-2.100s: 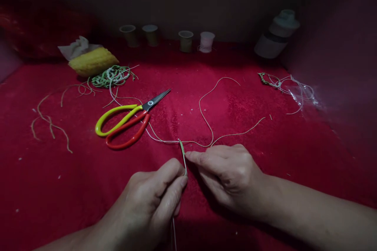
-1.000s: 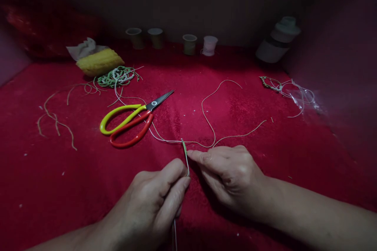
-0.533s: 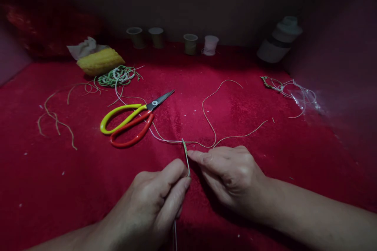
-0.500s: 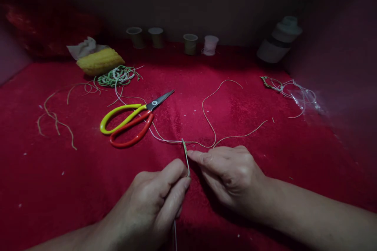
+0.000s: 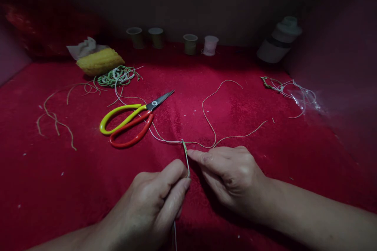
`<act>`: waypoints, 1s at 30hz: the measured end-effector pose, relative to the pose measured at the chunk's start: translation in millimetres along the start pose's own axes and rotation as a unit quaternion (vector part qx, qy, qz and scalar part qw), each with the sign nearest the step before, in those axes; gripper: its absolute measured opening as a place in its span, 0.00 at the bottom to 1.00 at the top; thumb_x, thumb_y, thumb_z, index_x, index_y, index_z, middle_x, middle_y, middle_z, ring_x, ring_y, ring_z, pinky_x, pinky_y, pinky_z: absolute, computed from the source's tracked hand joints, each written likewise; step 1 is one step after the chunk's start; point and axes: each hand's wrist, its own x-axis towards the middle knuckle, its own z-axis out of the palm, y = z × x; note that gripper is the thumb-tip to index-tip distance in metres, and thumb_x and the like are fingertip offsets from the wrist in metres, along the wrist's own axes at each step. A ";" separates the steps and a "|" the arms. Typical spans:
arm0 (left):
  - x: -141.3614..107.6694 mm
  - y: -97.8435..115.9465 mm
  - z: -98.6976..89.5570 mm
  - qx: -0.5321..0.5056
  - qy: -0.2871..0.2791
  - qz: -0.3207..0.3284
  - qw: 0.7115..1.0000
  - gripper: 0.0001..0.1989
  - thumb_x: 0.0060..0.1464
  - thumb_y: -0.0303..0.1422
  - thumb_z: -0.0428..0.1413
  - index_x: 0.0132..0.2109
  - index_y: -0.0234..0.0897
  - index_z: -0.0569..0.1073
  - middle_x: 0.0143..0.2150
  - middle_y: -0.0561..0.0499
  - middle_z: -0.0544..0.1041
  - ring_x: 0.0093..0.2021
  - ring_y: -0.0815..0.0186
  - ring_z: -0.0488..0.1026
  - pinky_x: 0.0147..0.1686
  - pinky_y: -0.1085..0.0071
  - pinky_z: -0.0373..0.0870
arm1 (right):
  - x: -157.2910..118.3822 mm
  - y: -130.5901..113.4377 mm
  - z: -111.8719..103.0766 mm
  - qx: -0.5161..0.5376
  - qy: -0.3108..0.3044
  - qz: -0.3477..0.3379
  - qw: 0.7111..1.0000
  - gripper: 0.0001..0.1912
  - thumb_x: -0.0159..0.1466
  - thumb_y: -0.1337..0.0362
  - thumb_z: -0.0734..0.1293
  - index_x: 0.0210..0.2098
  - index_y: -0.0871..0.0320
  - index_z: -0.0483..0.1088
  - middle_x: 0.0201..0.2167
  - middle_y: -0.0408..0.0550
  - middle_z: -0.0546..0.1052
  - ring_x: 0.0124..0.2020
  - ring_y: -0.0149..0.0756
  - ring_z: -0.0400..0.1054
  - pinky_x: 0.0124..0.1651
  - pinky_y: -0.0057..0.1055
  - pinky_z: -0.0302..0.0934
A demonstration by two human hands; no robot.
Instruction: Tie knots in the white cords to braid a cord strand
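My left hand [image 5: 160,200] is closed, pinching pale cords between thumb and forefinger. They run taut up to a short green knotted section [image 5: 185,147], and their tails hang below the fist. My right hand [image 5: 229,170] has its forefinger tip against the knotted section, its other fingers curled under. A thin tan cord [image 5: 240,136] runs in beneath this hand; its hold on it is partly hidden. Another tan cord [image 5: 204,106] curves up from the knots. Pale cords [image 5: 153,135] lead left from the knots, passing under scissors [image 5: 132,123] with one yellow and one red handle.
Several thread spools [image 5: 190,45] stand along the back. A white bottle [image 5: 277,43] is at back right, near tangled cord [image 5: 278,86] and clear plastic. At left lie a yellow bundle [image 5: 100,62], a green and white cord braid [image 5: 116,76] and loose tan strands [image 5: 55,117] on red cloth.
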 end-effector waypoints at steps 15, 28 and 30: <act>1.1 1.3 -1.2 0.015 -0.003 0.005 1.000 0.10 0.58 0.30 0.42 0.28 0.38 0.58 0.18 0.60 0.60 0.17 0.76 0.57 0.17 0.80 0.56 | 0.4 0.0 0.8 0.003 0.005 0.001 1.000 0.15 0.57 0.74 0.61 0.43 0.66 0.72 0.21 0.45 0.73 0.21 0.28 0.64 0.25 0.24 0.57; 1.2 -1.1 1.1 0.013 0.015 0.027 0.999 0.09 0.58 0.30 0.43 0.28 0.38 0.58 0.18 0.60 0.60 0.16 0.77 0.57 0.16 0.81 0.55 | 1.6 0.2 2.1 -0.009 -0.001 0.003 1.000 0.16 0.58 0.74 0.61 0.46 0.67 0.71 0.22 0.46 0.73 0.21 0.29 0.64 0.25 0.25 0.57; 1.6 -0.3 0.4 0.014 0.012 0.026 1.000 0.09 0.58 0.29 0.43 0.29 0.38 0.58 0.18 0.60 0.60 0.16 0.77 0.57 0.16 0.81 0.55 | 1.6 0.2 1.9 -0.008 -0.001 0.000 1.000 0.16 0.58 0.74 0.61 0.45 0.67 0.71 0.22 0.46 0.73 0.21 0.28 0.64 0.24 0.25 0.57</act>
